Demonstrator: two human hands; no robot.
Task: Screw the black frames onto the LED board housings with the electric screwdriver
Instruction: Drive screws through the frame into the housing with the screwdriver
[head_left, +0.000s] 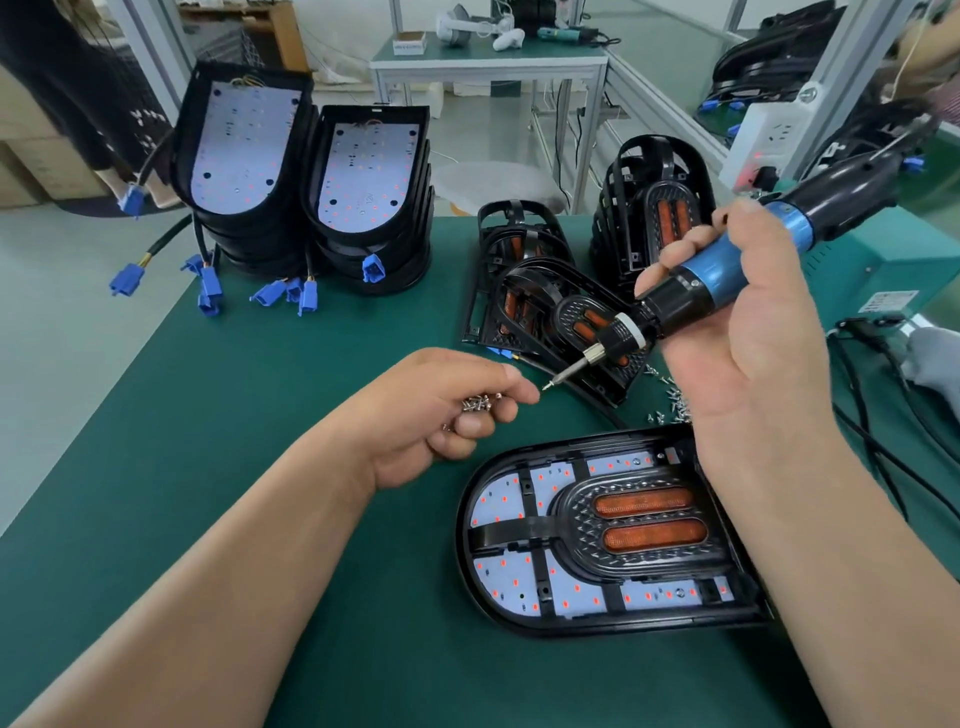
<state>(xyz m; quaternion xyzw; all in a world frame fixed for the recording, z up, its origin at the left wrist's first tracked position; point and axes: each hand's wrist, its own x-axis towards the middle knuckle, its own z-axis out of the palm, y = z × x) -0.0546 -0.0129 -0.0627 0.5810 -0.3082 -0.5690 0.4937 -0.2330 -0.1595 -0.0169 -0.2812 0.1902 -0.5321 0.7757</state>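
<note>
While the right hand (748, 338) wraps its fingers round the blue-and-black body of the screwdriver (727, 270), holding it in the air with the bit slanting down to the left, the left hand (457, 410) is curled round a small heap of screws (478, 402), its forefinger tip just beside the bit tip (548, 385). What looks like a single screw sits on that tip, though it is too small to be sure. Below both hands a housing (462, 545) lies flat on the green table (208, 415), near its front edge. A black frame (571, 525) is seated in it over the white LED board, with two orange lenses at its middle. The right forearm crosses the housing's right end. More loose screws (670, 400) lie scattered on the table just behind the housing. Behind the screwdriver lies a pile of frames (524, 291), and a taller frame stack (654, 208) stands farther back. At the far left stand two housing stacks (244, 156), boards facing up, with blue connectors (210, 291) trailing onto the table on cables.
</note>
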